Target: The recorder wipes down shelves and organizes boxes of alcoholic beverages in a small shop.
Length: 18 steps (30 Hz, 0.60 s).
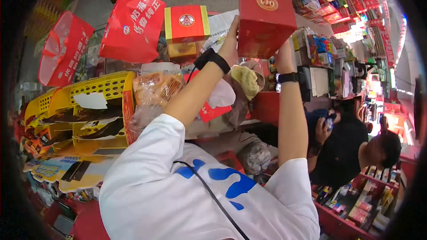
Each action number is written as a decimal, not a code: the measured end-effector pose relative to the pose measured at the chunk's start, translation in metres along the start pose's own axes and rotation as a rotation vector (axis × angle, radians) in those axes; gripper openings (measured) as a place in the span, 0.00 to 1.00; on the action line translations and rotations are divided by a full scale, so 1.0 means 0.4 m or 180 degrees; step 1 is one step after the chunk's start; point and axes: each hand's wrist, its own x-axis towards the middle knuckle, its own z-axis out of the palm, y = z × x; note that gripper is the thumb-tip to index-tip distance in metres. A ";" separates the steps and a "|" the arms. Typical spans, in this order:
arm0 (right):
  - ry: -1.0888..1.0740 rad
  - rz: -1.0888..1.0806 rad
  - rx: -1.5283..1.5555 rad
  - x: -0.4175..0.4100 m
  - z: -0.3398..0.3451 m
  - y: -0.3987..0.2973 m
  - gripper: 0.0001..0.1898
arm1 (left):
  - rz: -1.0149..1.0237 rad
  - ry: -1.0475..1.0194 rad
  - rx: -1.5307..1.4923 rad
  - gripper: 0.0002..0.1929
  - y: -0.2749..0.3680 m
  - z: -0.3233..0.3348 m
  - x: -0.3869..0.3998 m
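Note:
Between my two hands I hold a large dark red box [267, 26] with a round gold emblem on its top. My left hand [230, 41] grips its left side, with most of the fingers hidden behind it. On the lower right side, my right hand [286, 56] supports the box, and its fingertips are hidden too. Left of the held box stands a red and yellow box [186, 23] with a round emblem. Below the held box lies a bunched yellow cloth [246, 81].
Two red bags with writing, one [131, 23] nearer and one [65, 50] farther left, stand at the upper left. A yellow display rack [100, 88] and plastic-wrapped packets [160, 85] are to the left. A person in black [347, 146] sits at right near a red shelf with goods.

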 end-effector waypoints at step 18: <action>-0.0386 0.1316 -0.0073 0.262 0.030 0.318 0.32 | -0.0455 0.0711 -0.0275 0.34 -0.196 -0.291 0.278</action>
